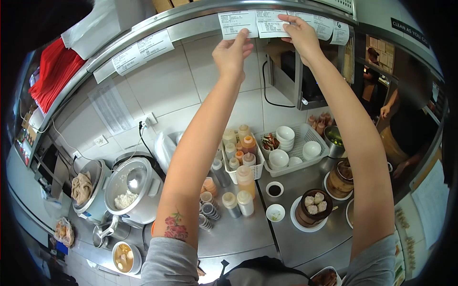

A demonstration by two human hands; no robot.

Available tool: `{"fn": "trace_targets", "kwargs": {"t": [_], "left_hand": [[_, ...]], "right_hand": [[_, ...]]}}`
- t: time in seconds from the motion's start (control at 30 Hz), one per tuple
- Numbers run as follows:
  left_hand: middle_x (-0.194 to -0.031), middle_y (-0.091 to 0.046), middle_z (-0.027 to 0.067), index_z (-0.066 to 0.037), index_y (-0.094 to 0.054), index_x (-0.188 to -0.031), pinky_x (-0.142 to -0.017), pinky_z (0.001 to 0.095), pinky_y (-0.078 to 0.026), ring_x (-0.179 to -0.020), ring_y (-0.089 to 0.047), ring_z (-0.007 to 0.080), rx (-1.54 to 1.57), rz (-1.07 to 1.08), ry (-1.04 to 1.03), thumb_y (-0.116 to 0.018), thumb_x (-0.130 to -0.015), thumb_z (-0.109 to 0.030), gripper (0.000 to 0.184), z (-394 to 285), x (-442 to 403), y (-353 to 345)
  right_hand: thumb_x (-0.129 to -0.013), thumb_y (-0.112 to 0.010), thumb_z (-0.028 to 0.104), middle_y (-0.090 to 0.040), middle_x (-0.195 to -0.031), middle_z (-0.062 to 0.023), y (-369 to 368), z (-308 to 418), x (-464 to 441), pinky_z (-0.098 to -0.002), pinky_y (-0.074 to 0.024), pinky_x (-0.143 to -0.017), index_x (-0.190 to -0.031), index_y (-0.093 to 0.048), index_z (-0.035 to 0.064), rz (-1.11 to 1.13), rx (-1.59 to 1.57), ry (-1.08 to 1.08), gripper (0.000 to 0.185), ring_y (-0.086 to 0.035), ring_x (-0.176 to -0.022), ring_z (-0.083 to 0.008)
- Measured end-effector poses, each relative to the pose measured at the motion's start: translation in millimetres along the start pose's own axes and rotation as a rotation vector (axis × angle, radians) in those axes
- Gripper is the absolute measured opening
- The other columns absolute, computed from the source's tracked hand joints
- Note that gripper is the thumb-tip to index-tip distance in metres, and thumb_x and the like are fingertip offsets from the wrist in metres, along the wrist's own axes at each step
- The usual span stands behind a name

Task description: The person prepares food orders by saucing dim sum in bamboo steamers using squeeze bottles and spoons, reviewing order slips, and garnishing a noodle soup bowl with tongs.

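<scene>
Both arms reach up to a metal rail (191,29) where printed order tickets hang in a row. My left hand (231,56) pinches the lower right edge of one order ticket (234,23), thumb in front and fingers curled. Just to the right, my right hand (302,38) has its thumb and fingers closed at the right edge of a second order ticket (270,25). More tickets (324,28) hang to the right of that hand, partly overlapping. A separate pair of tickets (143,51) is farther left on the rail.
Below are a white basket of sauce bottles (260,171), a basket with white bowls (305,136), and a dumpling steamer (299,217) on a plate. At left stand a rice cooker (155,190) and a soup bowl (136,264). Another person (412,119) stands at right.
</scene>
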State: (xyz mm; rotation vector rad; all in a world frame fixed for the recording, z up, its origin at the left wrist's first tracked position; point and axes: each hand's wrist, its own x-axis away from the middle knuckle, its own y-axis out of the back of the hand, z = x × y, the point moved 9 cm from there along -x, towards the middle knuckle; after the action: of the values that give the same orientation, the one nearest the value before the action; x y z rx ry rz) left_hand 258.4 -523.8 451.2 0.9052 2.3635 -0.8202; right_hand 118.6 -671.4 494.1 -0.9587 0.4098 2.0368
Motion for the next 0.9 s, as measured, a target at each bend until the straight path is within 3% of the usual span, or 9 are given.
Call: {"fn": "trace_targets", "kwargs": {"t": [0.17,0.2,0.3,0.33,0.4,0.47,0.63,0.77,0.9], "left_hand": [[-0.122,-0.054,0.022,0.005,-0.043,-0.129,-0.081,0.0327,-0.053,-0.101,-0.063,0.0251,-0.254,0.201,0.166,-0.077,-0.078,-0.032,0.072,18.8,24.8,22.3],[-0.121,-0.055,0.0205,0.003,-0.045,-0.13,-0.082,0.0322,-0.052,-0.102,-0.063,0.0245,-0.367,0.198,0.069,-0.076,-0.079,-0.031,0.069,15.6,38.5,44.6],[-0.117,-0.06,0.0149,-0.004,-0.054,-0.122,-0.079,0.0305,-0.051,-0.096,-0.063,0.02,-0.638,0.061,-0.263,-0.076,-0.08,-0.026,0.052,-11.3,69.5,136.1],[-0.117,-0.061,0.0115,-0.003,-0.057,-0.118,-0.085,0.0298,-0.048,-0.099,-0.061,0.018,-0.576,-0.01,-0.318,-0.069,-0.087,-0.023,0.039,-15.9,57.2,182.7],[-0.117,-0.06,0.0097,-0.003,-0.057,-0.119,-0.09,0.0286,-0.043,-0.104,-0.057,0.0151,-0.562,-0.255,-0.404,-0.066,-0.089,-0.024,0.037,-72.9,42.9,244.6],[-0.115,-0.06,0.0071,-0.003,-0.058,-0.118,-0.092,0.0268,-0.039,-0.107,-0.052,0.0134,-0.455,-0.294,-0.527,-0.065,-0.09,-0.027,0.038,-136.6,44.7,239.6],[-0.113,-0.06,0.0078,-0.005,-0.058,-0.119,-0.094,0.0284,-0.04,-0.108,-0.053,0.0142,-0.527,-0.111,-0.378,-0.069,-0.087,-0.024,0.039,-175.4,8.8,225.9],[-0.119,-0.058,0.0116,-0.005,-0.053,-0.125,-0.091,0.0344,-0.049,-0.108,-0.058,0.0192,-0.396,0.003,-0.225,-0.07,-0.086,-0.021,0.046,-157.7,-9.9,220.3],[-0.109,-0.062,0.0131,0.001,-0.053,-0.122,-0.08,0.0297,-0.056,-0.092,-0.065,0.0176,-0.332,-0.043,-0.305,-0.072,-0.083,-0.011,0.045,-160.4,-9.3,212.9]], "right_hand": [[-0.09,-0.058,0.015,-0.063,-0.104,-0.005,20.8,-8.6,33.7,-0.0261,-0.0474,-0.084,-0.114,-0.062,0.0079,-0.183,0.034,-0.016,0.025,-0.058,-0.098,-0.0122],[-0.091,-0.058,0.016,-0.062,-0.104,-0.0034,24.6,-6.6,49.3,-0.0262,-0.0466,-0.085,-0.114,-0.061,0.0075,-0.236,0.095,-0.021,0.025,-0.057,-0.098,-0.0114],[-0.09,-0.06,0.015,-0.062,-0.104,-0.0044,-1.7,-0.3,86.8,-0.027,-0.0448,-0.088,-0.11,-0.061,0.0071,0.005,0.178,-0.02,0.021,-0.057,-0.101,-0.012],[-0.089,-0.062,0.015,-0.063,-0.104,-0.0045,-20.9,-6.6,88.3,-0.0283,-0.043,-0.092,-0.108,-0.062,0.0067,0.112,0.119,0.005,0.021,-0.056,-0.104,-0.0129],[-0.089,-0.063,0.017,-0.063,-0.109,-0.0045,-75.9,10.0,90.5,-0.0303,-0.0411,-0.095,-0.108,-0.063,0.0079,0.3,0.158,0.111,0.021,-0.056,-0.106,-0.0147],[-0.089,-0.062,0.019,-0.062,-0.115,-0.0047,-134.9,32.0,87.0,-0.0313,-0.0398,-0.097,-0.111,-0.064,0.0102,0.398,0.078,0.145,0.024,-0.055,-0.11,-0.0159],[-0.094,-0.056,0.019,-0.06,-0.122,-0.006,-238.0,58.0,58.8,-0.0314,-0.0395,-0.099,-0.118,-0.064,0.0122,0.478,-0.116,0.15,0.027,-0.056,-0.111,-0.0177],[-0.096,-0.049,0.013,-0.059,-0.124,-0.0073,-258.6,48.2,54.9,-0.0303,-0.0431,-0.097,-0.12,-0.062,0.008,0.49,-0.302,0.035,0.028,-0.061,-0.101,-0.017],[-0.096,-0.047,0.009,-0.059,-0.124,-0.0076,-226.8,39.7,62.9,-0.0304,-0.0459,-0.094,-0.12,-0.061,0.0059,0.365,-0.318,-0.038,0.029,-0.064,-0.093,-0.0162]]}}
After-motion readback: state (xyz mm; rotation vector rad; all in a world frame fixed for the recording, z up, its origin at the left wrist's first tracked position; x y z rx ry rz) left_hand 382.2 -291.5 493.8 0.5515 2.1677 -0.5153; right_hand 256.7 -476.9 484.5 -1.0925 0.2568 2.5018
